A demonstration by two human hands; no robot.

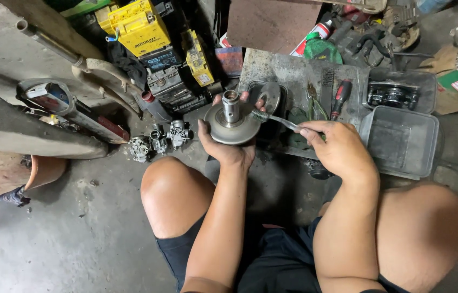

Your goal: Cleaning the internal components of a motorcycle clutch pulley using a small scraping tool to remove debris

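Here the left hand [228, 146] holds a metal pulley disc [233, 123]; the right hand's [337, 147] grip holds a small brush [272, 119].

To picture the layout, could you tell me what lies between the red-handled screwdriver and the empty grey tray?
In the head view, only bare metal plate separates the red-handled screwdriver from the empty grey tray.

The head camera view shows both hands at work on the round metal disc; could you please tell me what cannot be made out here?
- Underside of the round grey metal disc with its central tube: covered by the left hand.
- Handle end of the small brush: hidden inside the right hand.
- Contents of the black plastic tray: too small.
- Red-capped spray can: partly covered by clutter.
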